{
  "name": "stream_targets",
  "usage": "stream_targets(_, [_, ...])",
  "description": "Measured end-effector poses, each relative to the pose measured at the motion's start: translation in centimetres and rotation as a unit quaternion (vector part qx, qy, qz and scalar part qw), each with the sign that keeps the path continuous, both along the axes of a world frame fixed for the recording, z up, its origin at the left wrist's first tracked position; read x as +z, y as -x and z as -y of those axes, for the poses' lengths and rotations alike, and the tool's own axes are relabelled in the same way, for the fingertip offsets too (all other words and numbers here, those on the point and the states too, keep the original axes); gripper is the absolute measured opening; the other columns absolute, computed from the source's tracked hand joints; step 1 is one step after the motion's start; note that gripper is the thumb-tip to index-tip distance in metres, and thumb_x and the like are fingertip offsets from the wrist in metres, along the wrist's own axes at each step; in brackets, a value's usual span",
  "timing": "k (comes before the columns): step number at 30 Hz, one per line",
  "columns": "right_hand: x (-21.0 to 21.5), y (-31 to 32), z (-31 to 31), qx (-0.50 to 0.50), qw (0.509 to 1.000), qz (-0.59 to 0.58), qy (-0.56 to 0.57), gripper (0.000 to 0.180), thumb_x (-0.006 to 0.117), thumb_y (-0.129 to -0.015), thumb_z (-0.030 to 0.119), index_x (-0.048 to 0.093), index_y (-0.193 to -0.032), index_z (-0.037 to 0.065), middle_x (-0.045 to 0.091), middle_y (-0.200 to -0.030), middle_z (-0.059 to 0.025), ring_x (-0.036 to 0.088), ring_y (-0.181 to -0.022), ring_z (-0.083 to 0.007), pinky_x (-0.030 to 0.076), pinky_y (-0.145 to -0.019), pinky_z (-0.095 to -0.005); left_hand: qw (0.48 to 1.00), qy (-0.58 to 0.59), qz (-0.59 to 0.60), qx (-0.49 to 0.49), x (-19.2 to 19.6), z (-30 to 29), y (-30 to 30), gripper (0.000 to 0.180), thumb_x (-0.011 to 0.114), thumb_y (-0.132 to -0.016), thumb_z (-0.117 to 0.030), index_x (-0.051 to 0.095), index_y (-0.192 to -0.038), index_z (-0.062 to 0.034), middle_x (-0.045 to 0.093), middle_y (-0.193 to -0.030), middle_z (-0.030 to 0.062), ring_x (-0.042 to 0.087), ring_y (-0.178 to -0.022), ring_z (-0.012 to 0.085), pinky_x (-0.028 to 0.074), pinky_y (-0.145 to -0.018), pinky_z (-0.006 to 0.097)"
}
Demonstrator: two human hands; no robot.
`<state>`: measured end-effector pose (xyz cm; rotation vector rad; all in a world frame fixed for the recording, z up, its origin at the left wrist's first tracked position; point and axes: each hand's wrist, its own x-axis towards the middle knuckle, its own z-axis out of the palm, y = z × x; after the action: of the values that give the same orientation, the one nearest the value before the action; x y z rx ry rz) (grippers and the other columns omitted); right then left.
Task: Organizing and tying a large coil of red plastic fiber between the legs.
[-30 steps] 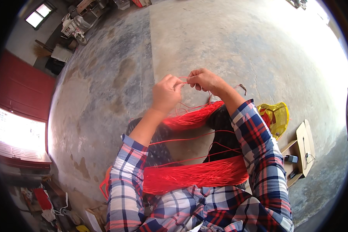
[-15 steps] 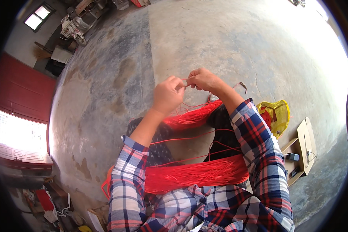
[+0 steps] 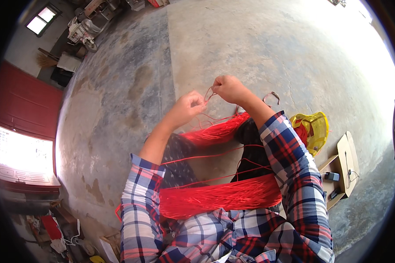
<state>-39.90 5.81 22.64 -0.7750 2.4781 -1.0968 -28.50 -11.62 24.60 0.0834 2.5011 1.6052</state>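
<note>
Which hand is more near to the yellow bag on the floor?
Right. The right hand is raised left of the yellow bag, on its side; the left hand is farther left, beyond it.

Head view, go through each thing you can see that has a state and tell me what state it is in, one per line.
left hand: closed, pinching a thin red cord
right hand: closed, pinching a small loop of the cord
thin red cord: looped between both hands
red cord bundle: draped across the lap, strands loose
yellow bag: open, lying on the floor
cardboard box: flaps open
red door: shut
</note>
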Motion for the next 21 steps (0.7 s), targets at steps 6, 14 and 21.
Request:
stream_targets(6, [0.4,0.6,-0.7,-0.03,0.991,-0.079,-0.108,0.025,0.051,-0.079,0.018,0.068,-0.09,0.004,0.066,-0.092,-0.0215,0.063,-0.09,-0.0371,0.05,-0.079,-0.0447,0.995,-0.083,-0.035,0.039,2.9,2.9,-3.5,0.014,0.06,-0.082,-0.013,0.055,-0.072,-0.0033,0.054,-0.104,0.0052,0.049,-0.075,0.0086,0.041,-0.063,0.023])
stream_targets(14, [-1.3,2.4,-3.6,-0.031,0.959,-0.122,-0.253,0.024,0.054,-0.074,0.012,0.068,-0.089,0.0,0.066,-0.097,-0.0205,0.063,-0.094,-0.0368,0.052,-0.08,-0.0416,0.847,-0.483,-0.143,0.17,4.0,14.0,-8.4,0.024,0.053,-0.08,-0.016,0.039,-0.061,-0.0102,0.041,-0.056,0.0052,0.058,-0.075,0.0254,0.049,-0.079,0.042])
stream_targets(21, [-1.4,3.0,-3.6,-0.035,0.942,-0.126,-0.31,0.025,0.054,-0.076,0.012,0.07,-0.093,0.003,0.066,-0.104,-0.0176,0.064,-0.098,-0.0328,0.052,-0.082,-0.0386,0.737,-0.327,-0.164,0.569,3.8,26.2,-15.5,0.025,0.055,-0.084,-0.018,0.043,-0.062,-0.0149,0.035,-0.052,-0.0045,0.025,-0.04,0.0091,0.029,-0.045,0.029])
